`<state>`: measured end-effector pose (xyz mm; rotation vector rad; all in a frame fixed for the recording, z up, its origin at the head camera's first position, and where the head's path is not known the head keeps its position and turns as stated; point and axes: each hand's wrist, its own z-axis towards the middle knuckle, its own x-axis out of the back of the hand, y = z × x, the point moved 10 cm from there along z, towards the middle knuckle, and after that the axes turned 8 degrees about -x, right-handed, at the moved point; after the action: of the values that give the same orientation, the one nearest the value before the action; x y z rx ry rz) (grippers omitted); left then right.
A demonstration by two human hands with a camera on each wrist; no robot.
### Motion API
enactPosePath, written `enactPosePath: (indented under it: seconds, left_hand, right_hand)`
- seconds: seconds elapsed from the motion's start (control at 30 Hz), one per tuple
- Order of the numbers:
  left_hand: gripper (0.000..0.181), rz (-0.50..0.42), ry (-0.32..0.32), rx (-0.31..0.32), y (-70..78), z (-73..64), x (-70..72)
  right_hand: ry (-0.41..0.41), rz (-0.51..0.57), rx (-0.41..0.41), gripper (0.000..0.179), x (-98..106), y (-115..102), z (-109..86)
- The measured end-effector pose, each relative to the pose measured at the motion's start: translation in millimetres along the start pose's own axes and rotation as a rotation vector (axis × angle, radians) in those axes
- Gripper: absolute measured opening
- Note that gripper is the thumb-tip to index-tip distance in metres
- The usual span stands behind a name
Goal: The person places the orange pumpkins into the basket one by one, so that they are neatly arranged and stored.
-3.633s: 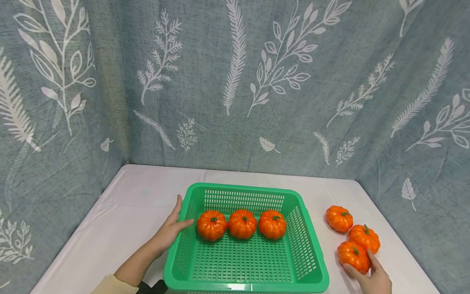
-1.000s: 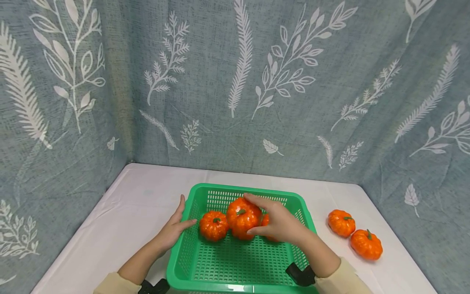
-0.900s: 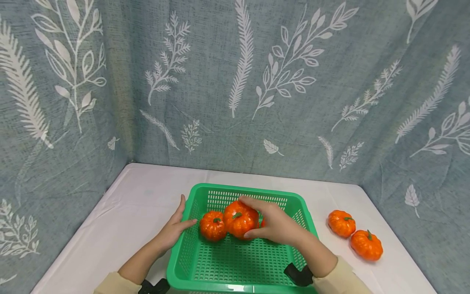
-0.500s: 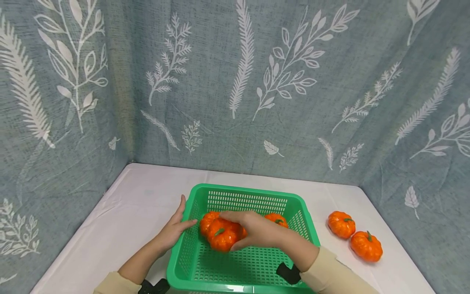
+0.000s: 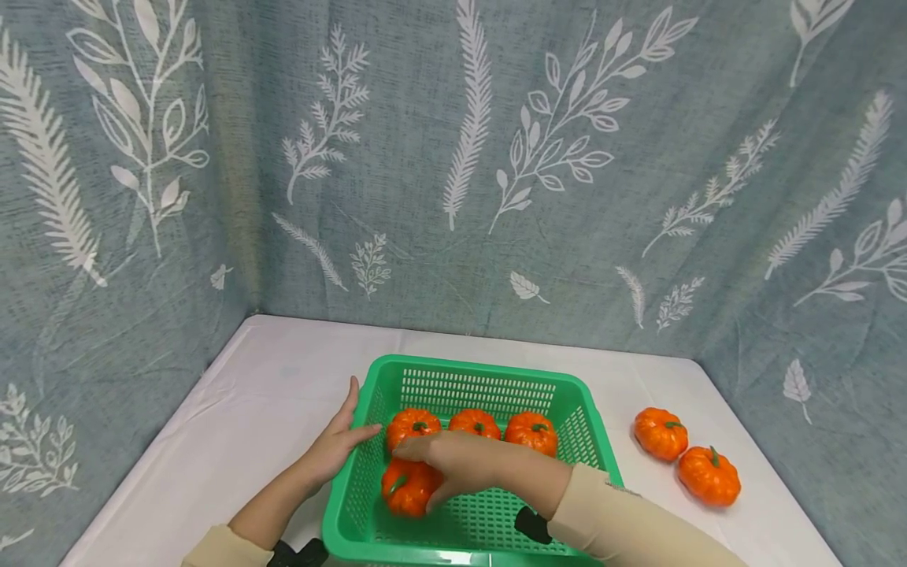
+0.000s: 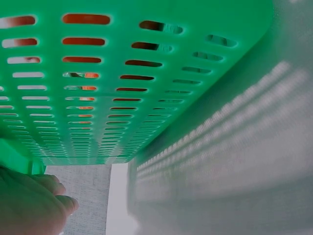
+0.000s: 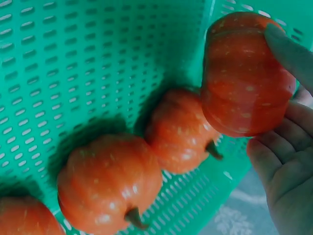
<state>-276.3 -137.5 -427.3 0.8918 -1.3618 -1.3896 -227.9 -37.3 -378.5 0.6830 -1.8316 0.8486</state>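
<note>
My right hand grips a small orange pumpkin low in the front left part of the green basket. In the right wrist view the thumb lies on one side of that pumpkin and the fingers on the other. Behind it, three more pumpkins stand in a row along the basket's back: a left one, a middle one partly hidden by my hand, and a right one. My left hand rests at the basket's left rim, fingers straight, thumb reaching over the rim.
Two more pumpkins, a farther one and a nearer one, lie on the white table right of the basket. A grey-blue curtain with white leaf prints hangs behind and at both sides.
My right hand has taken a pumpkin from the group on the right into the basket, then moved it left and toward the front. The left hand has stayed at the rim.
</note>
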Motion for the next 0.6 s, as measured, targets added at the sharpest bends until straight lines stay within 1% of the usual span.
enactPosePath:
  seconds: [0.17, 0.3, 0.47, 0.6]
  left_hand:
    - [0.083, -0.005, -0.001, 0.003, 0.2, -0.7, -0.7]
    - [0.083, -0.004, -0.006, 0.010, 0.0, -0.7, -1.7]
    - [0.083, 0.001, -0.008, 0.021, -0.3, -1.5, -1.9]
    - [0.084, 0.004, -0.007, 0.024, -0.4, -2.1, -1.2]
  right_hand:
    - [-0.027, -0.028, 0.039, 0.071, -10, -7, 6.3]
    - [-0.043, -0.010, 0.059, 0.070, -16, -10, 11.3]
    - [-0.052, -0.002, 0.047, 0.072, -23, -9, 15.3]
    - [-0.042, -0.011, 0.041, 0.073, -24, -8, 16.3]
